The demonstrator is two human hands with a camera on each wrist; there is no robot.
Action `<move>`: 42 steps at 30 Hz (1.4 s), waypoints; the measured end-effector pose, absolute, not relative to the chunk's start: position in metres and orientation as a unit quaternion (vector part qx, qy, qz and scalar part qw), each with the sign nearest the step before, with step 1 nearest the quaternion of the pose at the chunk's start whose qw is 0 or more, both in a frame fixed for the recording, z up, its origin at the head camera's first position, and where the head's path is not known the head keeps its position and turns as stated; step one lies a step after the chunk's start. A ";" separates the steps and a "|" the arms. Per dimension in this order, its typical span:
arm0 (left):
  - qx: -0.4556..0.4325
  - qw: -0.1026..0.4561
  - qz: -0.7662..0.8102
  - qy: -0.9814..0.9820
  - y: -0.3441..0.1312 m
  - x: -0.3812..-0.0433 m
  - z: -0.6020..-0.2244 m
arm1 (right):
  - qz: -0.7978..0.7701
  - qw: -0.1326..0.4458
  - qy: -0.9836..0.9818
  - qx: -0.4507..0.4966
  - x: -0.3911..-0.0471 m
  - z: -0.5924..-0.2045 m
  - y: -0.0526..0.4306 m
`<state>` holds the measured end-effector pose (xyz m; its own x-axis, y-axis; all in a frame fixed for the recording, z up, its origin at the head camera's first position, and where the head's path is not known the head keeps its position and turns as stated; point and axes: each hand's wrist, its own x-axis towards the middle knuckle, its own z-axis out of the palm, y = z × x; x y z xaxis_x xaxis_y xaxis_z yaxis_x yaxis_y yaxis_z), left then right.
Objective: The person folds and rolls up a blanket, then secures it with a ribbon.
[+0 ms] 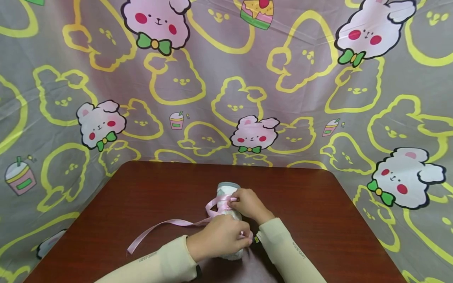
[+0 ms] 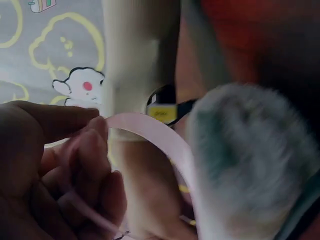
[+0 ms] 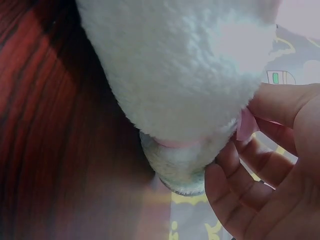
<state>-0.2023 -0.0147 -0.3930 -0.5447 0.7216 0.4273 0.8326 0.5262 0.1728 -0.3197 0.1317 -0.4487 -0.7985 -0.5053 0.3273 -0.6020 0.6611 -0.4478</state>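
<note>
A fluffy white and grey-green roll of cloth (image 1: 228, 189) lies on the table, with a pink ribbon (image 1: 175, 222) wrapped around its middle. One long ribbon tail trails to the left over the tabletop, and a loop stands out on the roll's left side. My left hand (image 1: 223, 236) crosses over the near part of the roll and pinches a stretch of ribbon, seen curving from the fingers in the left wrist view. Farther up the roll, my right hand (image 1: 250, 203) pinches the ribbon (image 3: 246, 125) against the fluffy side. The fingers partly hide the knot area.
The brown wooden table (image 1: 159, 184) reaches back to a hanging cloth (image 1: 212, 110) printed with cartoon bunnies, which also encloses the sides. A dark strap with a yellow tag (image 2: 162, 113) sits by the right wrist.
</note>
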 end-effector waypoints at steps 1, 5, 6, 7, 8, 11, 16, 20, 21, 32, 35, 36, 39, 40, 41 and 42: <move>-0.452 0.142 -0.176 -0.863 -0.015 -0.201 -0.396 | 0.274 0.091 -0.907 0.307 -0.320 -0.449 0.132; -0.476 0.076 -0.183 -0.857 -0.019 -0.199 -0.401 | 0.275 0.103 -0.902 0.315 -0.322 -0.449 0.133; -0.482 0.059 -0.192 -0.853 -0.022 -0.200 -0.401 | 0.275 0.106 -0.902 0.316 -0.322 -0.449 0.133; -0.488 0.045 -0.201 -0.848 -0.025 -0.201 -0.401 | 0.272 0.109 -0.902 0.316 -0.323 -0.449 0.133; -0.489 0.034 -0.209 -0.846 -0.028 -0.202 -0.400 | 0.271 0.111 -0.902 0.317 -0.323 -0.449 0.133; -0.471 0.028 -0.223 -0.853 -0.041 -0.212 -0.396 | 0.265 0.114 -0.903 0.317 -0.324 -0.449 0.134; -0.406 0.034 -0.253 -0.877 -0.065 -0.247 -0.395 | 0.266 0.108 -0.906 0.312 -0.324 -0.448 0.135; -0.346 0.037 -0.307 -0.886 -0.080 -0.277 -0.411 | 0.281 0.085 -0.908 0.300 -0.322 -0.450 0.136; -0.330 0.037 -0.323 -0.886 -0.081 -0.283 -0.416 | 0.287 0.080 -0.907 0.299 -0.322 -0.451 0.136; -0.260 0.000 -0.461 -0.848 -0.069 -0.304 -0.445 | 0.351 0.058 -0.881 0.312 -0.320 -0.447 0.135; -0.251 -0.011 -0.481 -0.840 -0.066 -0.305 -0.445 | 0.372 0.062 -0.874 0.307 -0.319 -0.444 0.135; -0.250 -0.016 -0.490 -0.835 -0.065 -0.305 -0.446 | 0.380 0.062 -0.872 0.304 -0.319 -0.444 0.135; -0.242 -0.039 -0.523 -0.816 -0.064 -0.306 -0.447 | 0.397 0.060 -0.867 0.295 -0.318 -0.443 0.134; -0.239 -0.046 -0.534 -0.809 -0.064 -0.306 -0.447 | 0.403 0.058 -0.864 0.295 -0.318 -0.443 0.134; -0.238 -0.050 -0.542 -0.804 -0.064 -0.307 -0.448 | 0.409 0.053 -0.863 0.292 -0.318 -0.443 0.134; -0.236 -0.054 -0.548 -0.800 -0.064 -0.307 -0.449 | 0.413 0.047 -0.861 0.293 -0.318 -0.443 0.134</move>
